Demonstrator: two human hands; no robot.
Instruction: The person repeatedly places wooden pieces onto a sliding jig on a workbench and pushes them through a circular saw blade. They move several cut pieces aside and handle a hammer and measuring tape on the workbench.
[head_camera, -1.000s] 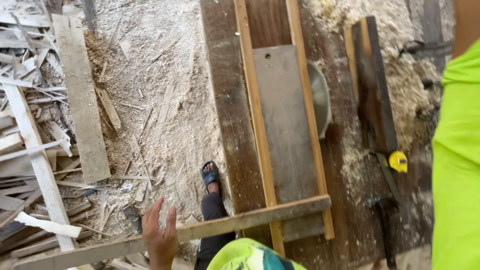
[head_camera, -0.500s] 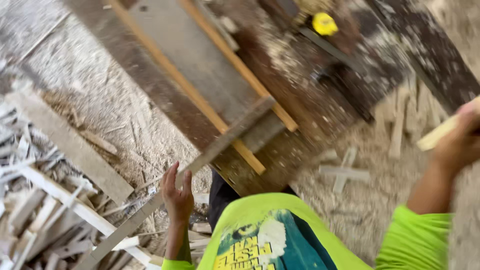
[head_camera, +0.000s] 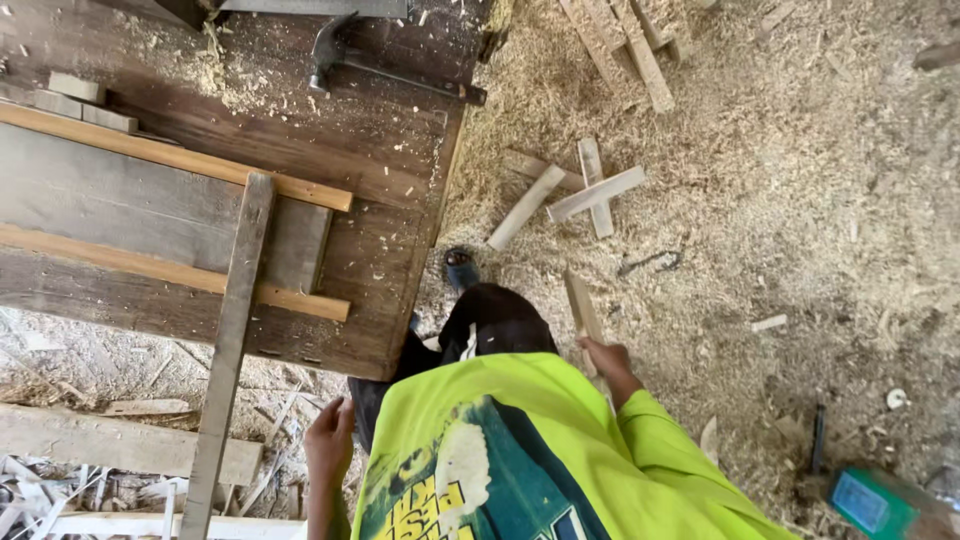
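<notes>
Our right hand (head_camera: 606, 358) grips a short stick (head_camera: 581, 308); our left hand (head_camera: 330, 445), open, rests nr the long plank (head_camera: 229, 340) lying across the table (head_camera: 390, 150); hammer (head_camera: 385, 68) well beyond, untouched; nothing nailed yet

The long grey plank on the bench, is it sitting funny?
Yes. The long grey plank lies slanted across the two pale rails, its end hanging past the workbench edge beside the left hand. Sawdust and offcuts litter the ground.

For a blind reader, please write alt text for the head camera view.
A person in a lime-green shirt holds a short wood offcut in the right hand; the left hand is beside a long plank lying across a dark workbench with a claw hammer, over sawdust ground.
</notes>
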